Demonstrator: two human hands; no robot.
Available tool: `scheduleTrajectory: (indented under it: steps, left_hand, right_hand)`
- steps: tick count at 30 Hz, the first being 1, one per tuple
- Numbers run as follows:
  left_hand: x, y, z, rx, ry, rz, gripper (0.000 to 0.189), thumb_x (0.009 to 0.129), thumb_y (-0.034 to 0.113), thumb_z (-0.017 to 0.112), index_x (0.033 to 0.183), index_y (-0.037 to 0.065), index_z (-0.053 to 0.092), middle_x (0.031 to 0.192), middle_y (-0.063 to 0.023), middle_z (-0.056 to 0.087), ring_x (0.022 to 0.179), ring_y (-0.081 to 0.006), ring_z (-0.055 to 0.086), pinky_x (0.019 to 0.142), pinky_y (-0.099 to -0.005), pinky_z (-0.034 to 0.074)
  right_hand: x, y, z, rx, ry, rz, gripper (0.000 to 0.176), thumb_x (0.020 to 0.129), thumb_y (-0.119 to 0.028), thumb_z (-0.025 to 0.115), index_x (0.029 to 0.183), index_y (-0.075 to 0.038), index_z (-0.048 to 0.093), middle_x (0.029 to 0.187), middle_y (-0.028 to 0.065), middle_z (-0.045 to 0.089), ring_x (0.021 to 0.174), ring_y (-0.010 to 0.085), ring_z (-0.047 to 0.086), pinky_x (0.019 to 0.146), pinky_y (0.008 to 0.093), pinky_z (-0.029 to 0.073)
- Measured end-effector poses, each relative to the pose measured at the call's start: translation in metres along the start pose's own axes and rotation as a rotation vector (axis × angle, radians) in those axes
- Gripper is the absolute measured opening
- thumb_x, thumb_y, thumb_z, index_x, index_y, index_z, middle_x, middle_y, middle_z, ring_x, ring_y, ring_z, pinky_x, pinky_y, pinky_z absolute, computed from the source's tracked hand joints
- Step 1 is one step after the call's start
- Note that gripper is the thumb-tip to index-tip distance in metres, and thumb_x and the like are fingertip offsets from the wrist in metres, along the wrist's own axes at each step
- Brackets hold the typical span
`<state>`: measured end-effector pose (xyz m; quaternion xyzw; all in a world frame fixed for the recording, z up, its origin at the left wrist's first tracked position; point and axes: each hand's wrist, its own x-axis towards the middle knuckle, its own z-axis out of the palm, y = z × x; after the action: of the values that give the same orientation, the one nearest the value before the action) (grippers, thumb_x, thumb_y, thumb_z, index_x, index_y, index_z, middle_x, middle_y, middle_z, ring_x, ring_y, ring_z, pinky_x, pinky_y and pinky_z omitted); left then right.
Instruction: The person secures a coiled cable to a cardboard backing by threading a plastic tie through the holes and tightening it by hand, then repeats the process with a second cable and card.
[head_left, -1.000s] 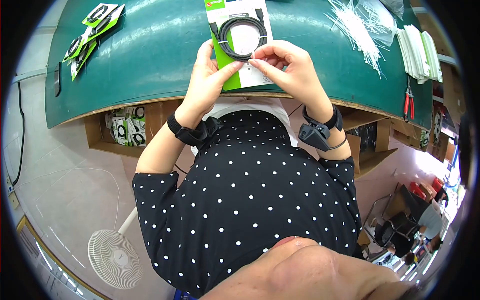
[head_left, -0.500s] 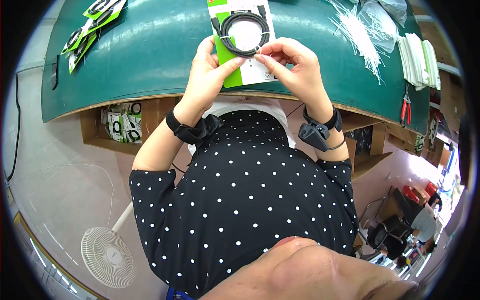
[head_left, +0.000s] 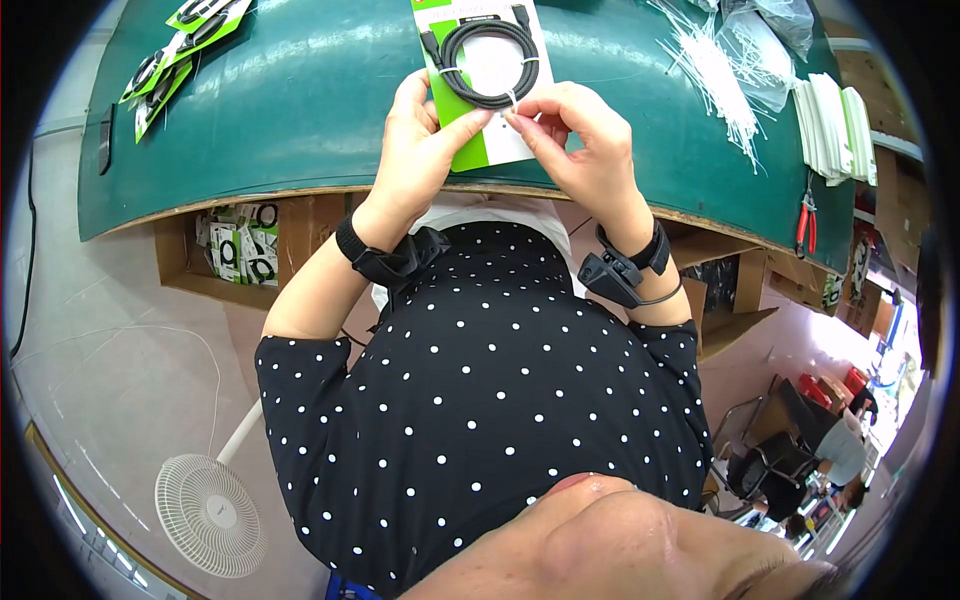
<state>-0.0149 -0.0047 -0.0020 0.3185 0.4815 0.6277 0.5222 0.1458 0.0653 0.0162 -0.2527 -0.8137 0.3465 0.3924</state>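
A coiled black braided cable (head_left: 450,52) lies against a green-and-white packaging card (head_left: 470,153) over the near edge of the table. Its two plugs point up at the top of the card, and white ties circle the coil at each side. My left hand (head_left: 420,140) grips the card's left edge, thumb on the front just below the coil and fingers behind. At the coil's bottom, my right hand (head_left: 580,135) pinches a white cable tie (head_left: 514,100) between thumb and forefinger. The tie's lower end is hidden by the fingertips.
Loose white cable ties (head_left: 725,90) are heaped at the right, near a stack of white-green cards (head_left: 825,130) and red-handled pliers (head_left: 806,225). Carded cables (head_left: 160,95) lie at far left. Below the table sits a cardboard box (head_left: 300,235); a fan (head_left: 212,512) stands on the floor.
My right hand has shifted slightly down and left, drawing the tie down from the coil's bottom. My left hand keeps its hold on the card.
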Motion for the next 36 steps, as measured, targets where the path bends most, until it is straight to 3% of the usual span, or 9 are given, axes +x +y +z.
scheduleTrajectory:
  steps: [11,14,19,23,26,27,30,36]
  left_hand:
    - [0.002,-0.002,0.0,-0.021,0.013,0.045,0.047,0.083,-0.002,0.062,0.122,-0.003,0.037,0.105,-0.0123,0.062,0.096,-0.0158,0.061,0.082,-0.0273,0.051]
    - [0.002,-0.002,0.001,-0.033,0.026,0.04,0.047,0.083,-0.002,0.062,0.122,-0.004,0.037,0.106,-0.0125,0.061,0.096,-0.0159,0.061,0.082,-0.0274,0.051]
    - [0.0,0.002,0.0,-0.06,0.033,0.02,0.048,0.083,-0.003,0.063,0.123,-0.004,0.037,0.107,-0.0129,0.061,0.097,-0.0162,0.061,0.084,-0.0276,0.051]
    - [-0.003,0.009,0.0,-0.091,0.033,0.023,0.049,0.082,-0.003,0.063,0.123,-0.003,0.037,0.108,-0.0129,0.061,0.098,-0.0166,0.061,0.086,-0.0287,0.05]
    - [-0.005,0.018,-0.002,-0.124,0.029,0.012,0.051,0.082,-0.003,0.064,0.124,-0.003,0.036,0.108,-0.0128,0.061,0.099,-0.0169,0.061,0.087,-0.0294,0.049]
    - [-0.005,0.02,-0.003,-0.142,0.029,-0.001,0.051,0.082,-0.003,0.064,0.124,-0.003,0.036,0.108,-0.0127,0.061,0.099,-0.0171,0.06,0.088,-0.0298,0.049]
    - [-0.004,0.02,0.0,-0.151,0.026,-0.026,0.051,0.082,-0.004,0.064,0.125,-0.003,0.036,0.109,-0.0125,0.061,0.1,-0.0175,0.06,0.088,-0.0303,0.049]
    - [-0.004,0.021,-0.001,-0.171,0.008,-0.056,0.051,0.082,-0.004,0.064,0.125,-0.002,0.037,0.109,-0.0123,0.06,0.101,-0.0179,0.06,0.089,-0.0304,0.049]
  right_hand:
    - [0.001,0.001,0.003,-0.028,0.001,-0.069,0.01,0.074,0.0,0.071,0.082,-0.002,0.065,0.076,0.0047,0.061,0.06,0.0095,0.053,0.052,0.0213,0.043]
    - [0.001,0.005,0.004,-0.226,-0.001,-0.227,0.011,0.073,-0.002,0.072,0.082,-0.003,0.066,0.077,0.0049,0.06,0.067,0.0127,0.055,0.056,0.024,0.045]
    - [-0.001,0.001,0.003,-0.239,-0.039,-0.147,0.011,0.072,-0.003,0.073,0.081,-0.005,0.066,0.077,0.0059,0.058,0.073,0.0157,0.057,0.06,0.0262,0.046]
    - [0.001,0.002,0.001,-0.112,0.038,-0.17,0.014,0.073,-0.002,0.072,0.086,-0.003,0.066,0.08,0.0048,0.059,0.072,0.0143,0.057,0.061,0.0255,0.046]
    - [-0.003,0.01,0.0,0.488,0.404,0.247,0.02,0.075,-0.001,0.07,0.094,0.0,0.065,0.088,0.0039,0.063,0.078,0.0105,0.058,0.065,0.024,0.047]
    - [-0.006,0.012,0.002,0.495,0.41,0.236,0.02,0.075,-0.001,0.07,0.094,0.0,0.065,0.088,0.0039,0.063,0.078,0.0105,0.058,0.065,0.024,0.047]
    - [-0.021,0.019,0.012,0.467,0.021,0.265,0.025,0.078,0.0,0.067,0.102,0.003,0.062,0.099,0.0047,0.064,0.085,0.0079,0.058,0.07,0.0233,0.048]
    - [-0.017,0.022,0.017,0.489,0.0,0.316,0.025,0.078,0.002,0.064,0.103,0.002,0.063,0.103,0.0073,0.065,0.09,0.0092,0.06,0.075,0.0249,0.049]
